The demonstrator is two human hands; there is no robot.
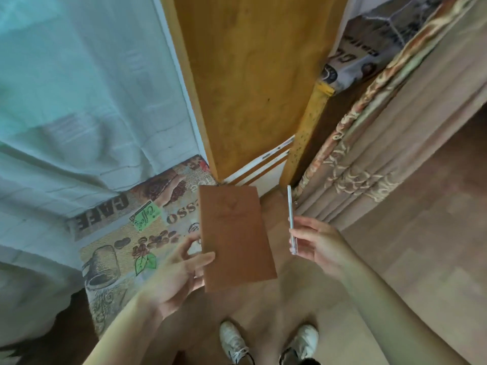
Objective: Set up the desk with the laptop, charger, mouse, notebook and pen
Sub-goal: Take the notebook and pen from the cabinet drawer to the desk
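Left hand (175,276): closed on the notebook's lower left edge, thumb across the cover, fingers behind.
Notebook (235,237): brown, held in the air, cover facing up (an embossed mark shows, too faint to read); it extends up and right from the left hand.
Right hand (317,243): pinched on the pen's lower half, other fingers loosely curled.
Pen (292,219): pale, thin, near upright, tip end rising above the right hand; apart from the notebook, just right of it.
Tablecloth (126,227): coffee print, beyond and left of the left hand.
Shoes (234,343): white, on wood floor (408,272), below both hands.
Curtain (374,164): patterned, beyond the right hand.
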